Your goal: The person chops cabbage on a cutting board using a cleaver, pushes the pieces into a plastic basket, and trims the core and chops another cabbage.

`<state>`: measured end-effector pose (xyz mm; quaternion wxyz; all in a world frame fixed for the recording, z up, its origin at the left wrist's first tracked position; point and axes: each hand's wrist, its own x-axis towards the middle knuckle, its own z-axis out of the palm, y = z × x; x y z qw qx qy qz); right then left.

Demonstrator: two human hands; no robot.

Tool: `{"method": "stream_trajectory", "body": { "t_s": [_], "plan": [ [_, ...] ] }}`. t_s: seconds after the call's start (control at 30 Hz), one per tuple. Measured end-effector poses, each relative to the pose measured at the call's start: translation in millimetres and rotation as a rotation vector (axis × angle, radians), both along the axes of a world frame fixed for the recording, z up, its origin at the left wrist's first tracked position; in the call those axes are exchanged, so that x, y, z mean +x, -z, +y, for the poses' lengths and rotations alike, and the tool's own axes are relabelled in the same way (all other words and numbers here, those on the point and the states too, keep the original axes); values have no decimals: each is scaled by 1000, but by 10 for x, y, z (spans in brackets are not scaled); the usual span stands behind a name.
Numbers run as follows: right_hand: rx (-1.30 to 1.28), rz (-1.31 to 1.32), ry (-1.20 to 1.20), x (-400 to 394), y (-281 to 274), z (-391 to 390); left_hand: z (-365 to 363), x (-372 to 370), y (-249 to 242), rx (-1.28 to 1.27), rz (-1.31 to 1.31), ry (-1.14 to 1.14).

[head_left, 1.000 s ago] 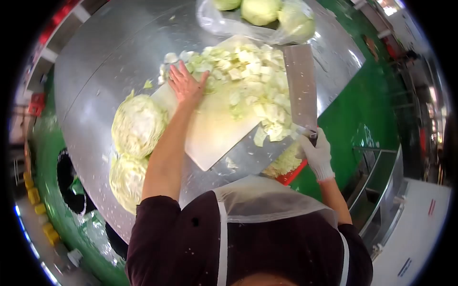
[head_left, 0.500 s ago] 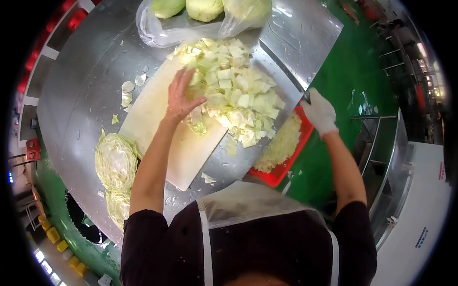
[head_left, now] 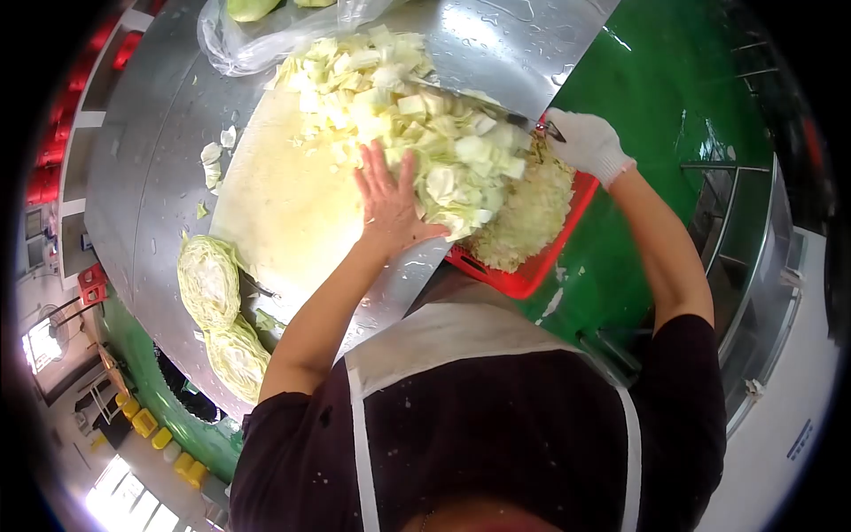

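Observation:
Bare and with fingers spread, my left hand presses against the lower left side of a heap of chopped cabbage. My right hand, in a white glove, is closed round the handle of a large knife, whose blade reaches left into the heap. The cabbage lies across the right part of a pale cutting board and the metal table, up to the table's right edge. Below that edge, a red basket holds finely cut cabbage.
Two cut cabbage halves lie at the board's lower left. A clear plastic bag with whole cabbages is at the top. Small scraps dot the metal table. A metal rack stands at the right.
My left hand has moved right and down, off the board's middle to the heap's side. The cabbage heap has shifted towards the red basket. The knife now reaches into the heap.

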<state>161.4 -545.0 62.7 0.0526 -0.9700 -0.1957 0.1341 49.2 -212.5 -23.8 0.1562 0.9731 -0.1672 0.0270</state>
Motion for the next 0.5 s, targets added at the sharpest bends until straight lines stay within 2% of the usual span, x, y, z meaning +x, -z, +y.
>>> {"method": "stream_trajectory", "body": {
  "t_s": [0.13, 0.23, 0.33, 0.37, 0.47, 0.5],
  "plan": [
    [-13, 3, 32, -347, -43, -490, -570, 157, 17, -299, -51, 299],
    [26, -64, 105, -722, 9, -822, -1041, 152, -98, -80, 64, 359],
    [49, -113, 274, -1087, 111, -1012, -1289, 171, -192, -165, 106, 470],
    [65, -123, 320, -1205, 123, -1062, -1350, 149, -292, -132, 43, 493],
    [90, -120, 417, -1507, 229, -1191, -1308, 166, -276, -396, -19, 625],
    [102, -111, 449, -1576, 227, -1185, -1229, 208, -257, -457, -108, 583]
  ]
}}
